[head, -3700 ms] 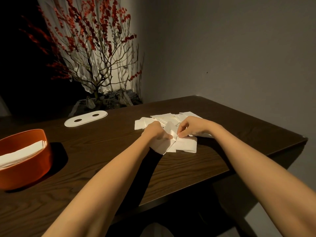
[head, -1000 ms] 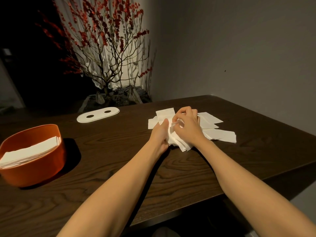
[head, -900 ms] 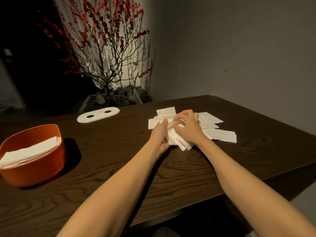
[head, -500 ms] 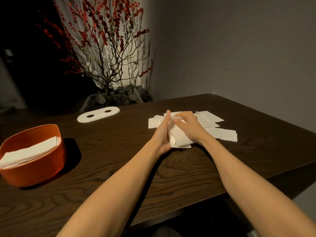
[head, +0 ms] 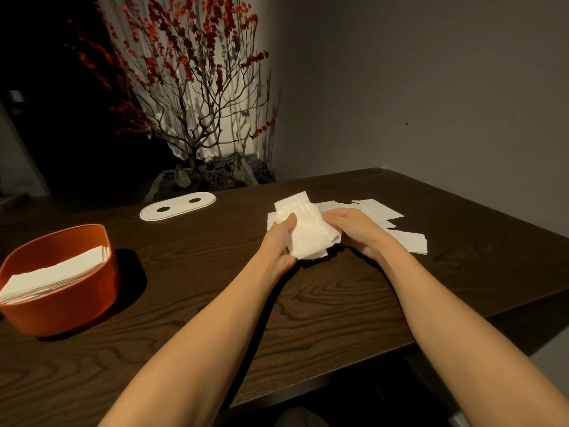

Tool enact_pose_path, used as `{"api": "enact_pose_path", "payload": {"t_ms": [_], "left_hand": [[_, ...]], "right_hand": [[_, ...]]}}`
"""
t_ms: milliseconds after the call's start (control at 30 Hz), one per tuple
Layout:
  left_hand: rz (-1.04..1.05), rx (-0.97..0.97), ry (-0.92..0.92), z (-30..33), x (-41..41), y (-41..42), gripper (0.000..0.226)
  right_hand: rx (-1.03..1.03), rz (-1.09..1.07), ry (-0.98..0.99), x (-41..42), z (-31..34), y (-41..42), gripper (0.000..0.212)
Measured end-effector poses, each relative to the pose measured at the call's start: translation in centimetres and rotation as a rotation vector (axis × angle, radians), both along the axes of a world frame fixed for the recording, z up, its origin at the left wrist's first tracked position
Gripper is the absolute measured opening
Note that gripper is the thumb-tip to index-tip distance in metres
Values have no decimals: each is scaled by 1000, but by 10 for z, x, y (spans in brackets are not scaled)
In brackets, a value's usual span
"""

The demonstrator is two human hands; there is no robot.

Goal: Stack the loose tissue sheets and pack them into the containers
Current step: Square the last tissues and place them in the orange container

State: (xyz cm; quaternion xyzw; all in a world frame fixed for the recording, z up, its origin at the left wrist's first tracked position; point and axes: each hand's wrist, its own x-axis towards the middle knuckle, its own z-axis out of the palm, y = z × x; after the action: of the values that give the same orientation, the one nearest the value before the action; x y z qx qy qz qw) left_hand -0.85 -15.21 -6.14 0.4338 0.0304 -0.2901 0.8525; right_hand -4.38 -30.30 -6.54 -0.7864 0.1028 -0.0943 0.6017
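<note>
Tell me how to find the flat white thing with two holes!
Look at the dark wooden table, toward its far edge by the red-berry branches. The white oval lid lies flat there, alone. Unlike the tissues, it has two dark holes.

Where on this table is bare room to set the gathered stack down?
Bare wood lies between the orange container and the forearms, and along the near edge. Crowded: loose sheets beyond the right hand; left hand holds the stack.
</note>
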Motion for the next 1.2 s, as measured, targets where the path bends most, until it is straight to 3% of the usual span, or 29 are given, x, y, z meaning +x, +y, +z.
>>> {"api": "enact_pose_path", "payload": {"t_ms": [133, 333, 500, 767, 933, 1200], "left_hand": [[26, 72, 21, 3, -4, -2, 41], [77, 143, 6, 5, -7, -7, 41], [105, 126, -34, 7, -8, -5, 42], [194, 236, -128, 2, 1, -6, 46], [121, 160, -99, 4, -5, -4, 36], [150, 216, -351, -1, -2, -8, 38]], "right_hand": [[58, -8, -34, -2, 2, 2, 14], [-2, -41, -29, -1, 0, 8, 32], [-55, -71, -30, -1, 0, 8, 23], [1, -114, -24, -1, 1, 12, 38], [85, -163, 19, 1, 1, 14, 46], [82, -207, -10, -2, 4, 14, 37]]}}
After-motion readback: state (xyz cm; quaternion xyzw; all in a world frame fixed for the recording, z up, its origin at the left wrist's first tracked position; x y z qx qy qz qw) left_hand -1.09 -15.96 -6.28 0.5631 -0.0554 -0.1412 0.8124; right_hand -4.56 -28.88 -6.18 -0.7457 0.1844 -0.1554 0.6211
